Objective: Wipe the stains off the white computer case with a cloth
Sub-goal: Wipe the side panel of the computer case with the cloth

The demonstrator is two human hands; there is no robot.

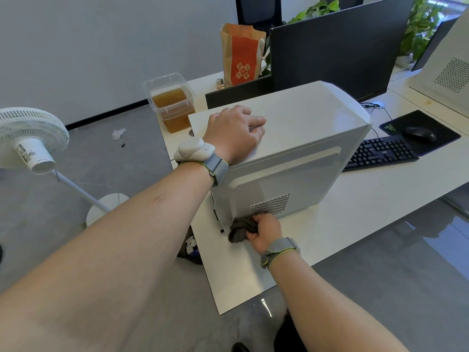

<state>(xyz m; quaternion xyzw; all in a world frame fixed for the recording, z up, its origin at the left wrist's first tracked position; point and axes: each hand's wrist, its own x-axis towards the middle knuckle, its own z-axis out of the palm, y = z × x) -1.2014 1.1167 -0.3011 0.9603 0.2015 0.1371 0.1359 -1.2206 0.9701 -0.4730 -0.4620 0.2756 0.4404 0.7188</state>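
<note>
Green three-snake logo on black mouse pad point(420, 132), near its left corner. Paper bag point(242, 54), table's far edge: orange panel with pale diamond emblem, characters too small to read. Fan point(30, 141) label illegible.

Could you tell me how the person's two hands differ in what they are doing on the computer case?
The left hand lies flat and open on top of the white computer case; the right hand is fisted around the dark cloth. The left sits high, the right low by the side vent near the desk. Both wrists wear grey straps.
</note>
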